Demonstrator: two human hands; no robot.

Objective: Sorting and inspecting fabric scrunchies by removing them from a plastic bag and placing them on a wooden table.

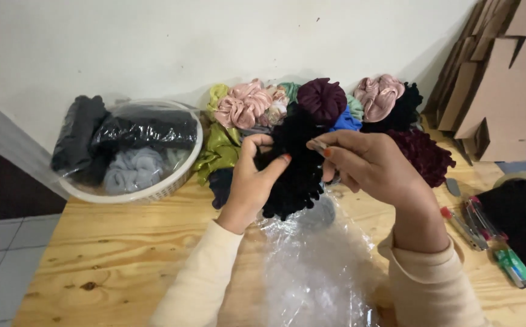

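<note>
I see two bare hands above the wooden table (117, 254). The left hand (252, 181) and right hand (375, 166) both have orange-red painted nails. Each arm wears a long, soft cream sleeve (199, 281) reaching the wrist, plain and unmarked.

A ruffled black velvet hair scrunchie (293, 175) is held up between two hands above a pale wooden tabletop, just in front of a heap of other scrunchies. Its gathered fabric is bunched into deep, soft folds, and its lower edge hangs free over a sheet of crinkled clear plastic wrap (320, 266). The wrap lies loose and rumpled on the wood, near the table's front edge, directly beneath the scrunchie.
</note>
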